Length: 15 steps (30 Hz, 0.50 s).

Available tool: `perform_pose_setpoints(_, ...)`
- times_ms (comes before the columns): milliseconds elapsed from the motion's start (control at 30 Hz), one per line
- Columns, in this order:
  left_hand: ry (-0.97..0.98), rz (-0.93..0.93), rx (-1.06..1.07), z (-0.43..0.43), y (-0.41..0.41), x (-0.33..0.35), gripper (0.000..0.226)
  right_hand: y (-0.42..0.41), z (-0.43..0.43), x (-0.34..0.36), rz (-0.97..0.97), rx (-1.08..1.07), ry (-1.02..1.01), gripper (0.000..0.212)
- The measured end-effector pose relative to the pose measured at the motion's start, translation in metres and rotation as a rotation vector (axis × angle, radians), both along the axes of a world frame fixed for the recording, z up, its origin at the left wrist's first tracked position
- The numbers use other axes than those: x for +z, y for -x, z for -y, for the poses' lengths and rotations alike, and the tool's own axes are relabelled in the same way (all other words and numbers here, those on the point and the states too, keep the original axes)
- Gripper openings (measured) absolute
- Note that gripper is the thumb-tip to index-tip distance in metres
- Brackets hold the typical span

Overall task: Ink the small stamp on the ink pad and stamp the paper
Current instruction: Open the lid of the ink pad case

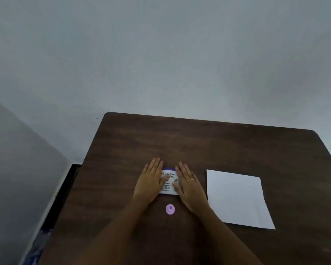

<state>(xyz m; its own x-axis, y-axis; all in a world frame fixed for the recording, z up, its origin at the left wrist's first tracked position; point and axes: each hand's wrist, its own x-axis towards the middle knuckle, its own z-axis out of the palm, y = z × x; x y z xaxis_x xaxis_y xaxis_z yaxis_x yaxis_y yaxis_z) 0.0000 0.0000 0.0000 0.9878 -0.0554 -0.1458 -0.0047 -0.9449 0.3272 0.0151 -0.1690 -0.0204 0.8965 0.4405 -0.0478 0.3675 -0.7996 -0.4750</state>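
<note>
A closed ink pad (169, 181) with a white printed label and a purple far edge lies on the dark wooden table (208, 146). My left hand (150, 181) rests flat on its left side, fingers stretched out. My right hand (188, 186), a ring on one finger, lies flat on its right side. Both palms cover the ends of the case, and neither hand grips anything. A small round pink stamp (170, 209) stands on the table just in front of the pad, between my forearms. A white sheet of paper (237, 199) lies to the right of my right hand.
The table's far edge meets a pale grey wall (161, 54). On the left, past the table edge, are a white panel (17, 169) and a dark gap down to the floor, with something bluish low down (38, 245).
</note>
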Motion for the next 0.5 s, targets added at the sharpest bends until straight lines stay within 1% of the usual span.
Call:
perform_pose_setpoints(100,0.111,-0.044,-0.054,-0.014,0.006,-0.001,0.065,0.001,0.006,0.001,-0.042,0.102,0.056,0.067)
perform_pose_setpoints(133,0.165,-0.046,-0.068,-0.022,0.009,-0.002,0.07,0.0,0.009,0.001,-0.06,0.129,0.06,0.071)
perform_pose_setpoints(233,0.281,-0.154,-0.115,-0.039,0.014,-0.003,0.089,-0.008,0.015,0.007,-0.135,0.2,0.068,0.081)
perform_pose_setpoints(333,0.289,-0.243,-0.149,-0.054,0.016,-0.006,0.104,-0.014,0.02,0.011,-0.202,0.239,0.053,0.087)
perform_pose_setpoints(500,0.287,-0.225,-0.164,-0.057,0.013,-0.006,0.102,-0.013,0.021,0.012,-0.219,0.218,-0.009,0.085)
